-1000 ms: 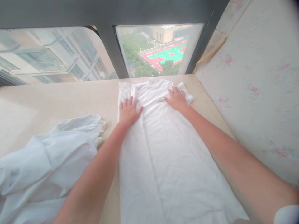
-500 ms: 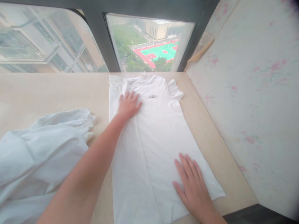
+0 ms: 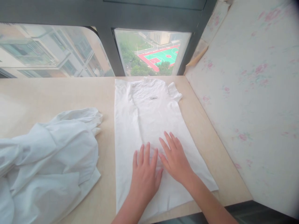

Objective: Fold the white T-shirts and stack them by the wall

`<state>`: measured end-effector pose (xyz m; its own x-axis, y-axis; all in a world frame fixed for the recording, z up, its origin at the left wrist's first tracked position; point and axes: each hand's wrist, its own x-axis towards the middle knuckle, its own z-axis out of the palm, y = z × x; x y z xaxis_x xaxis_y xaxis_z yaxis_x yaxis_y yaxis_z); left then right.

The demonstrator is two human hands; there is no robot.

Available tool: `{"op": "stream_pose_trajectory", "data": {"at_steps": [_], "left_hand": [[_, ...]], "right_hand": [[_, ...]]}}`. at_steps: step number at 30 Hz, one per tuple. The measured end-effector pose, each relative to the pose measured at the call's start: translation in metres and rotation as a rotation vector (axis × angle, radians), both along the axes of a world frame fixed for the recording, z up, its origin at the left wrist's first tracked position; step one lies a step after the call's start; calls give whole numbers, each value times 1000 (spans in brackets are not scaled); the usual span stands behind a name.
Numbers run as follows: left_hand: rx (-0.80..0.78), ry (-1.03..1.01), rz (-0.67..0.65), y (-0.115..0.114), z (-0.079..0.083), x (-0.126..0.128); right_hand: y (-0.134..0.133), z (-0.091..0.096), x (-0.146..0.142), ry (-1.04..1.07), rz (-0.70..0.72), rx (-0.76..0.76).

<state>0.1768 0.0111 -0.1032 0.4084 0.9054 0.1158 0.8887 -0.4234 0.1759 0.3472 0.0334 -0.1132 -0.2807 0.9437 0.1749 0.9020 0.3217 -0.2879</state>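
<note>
A white T-shirt [image 3: 154, 119] with a small dark printed label on its chest lies flat, its collar toward the window. Its left side is folded inward along a lengthwise edge, while the right sleeve sticks out. My left hand [image 3: 145, 174] rests on the lower middle of the shirt, fingers spread. Close beside it, my right hand [image 3: 175, 155] lies palm down on the cloth, fingers also stretched out. Neither hand grips the fabric. The parts of the shirt beneath both hands are hidden.
A crumpled heap of white cloth [image 3: 53, 158] lies on the pale sill [image 3: 106, 124] at the left. A window with a dark frame [image 3: 105, 46] stands behind. A wall with floral paper [image 3: 245, 109] rises on the right, its paper peeling near the frame.
My left hand has come down from the shirt's upper left to its lower middle. My right hand has shifted up and left, beside it. The camera view has tilted slightly upward.
</note>
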Motion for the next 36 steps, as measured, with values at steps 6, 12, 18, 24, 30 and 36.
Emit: {"op": "stream_pose_trajectory", "data": {"at_steps": [6,12,18,24,30,36], "left_hand": [[68,67,-2,-53,-18,-23],[67,95,-13,-54,-18,-23],[66,74,-13,-54,-23,-24],[81,83,-6,-53,-23,-23],[75,109,2,-56,-22,-23],[86,91,3,-55,-22,-23]], "right_hand": [[21,-24,8,-123,33,-6],[21,-37,101,-221,-329,43],[47,-12,34,-136,-103,111],[93,-21,-60,-65,145,-36],[122,-41,16,-151,-99,-30],[112,-37,104,-196,-386,14]]}}
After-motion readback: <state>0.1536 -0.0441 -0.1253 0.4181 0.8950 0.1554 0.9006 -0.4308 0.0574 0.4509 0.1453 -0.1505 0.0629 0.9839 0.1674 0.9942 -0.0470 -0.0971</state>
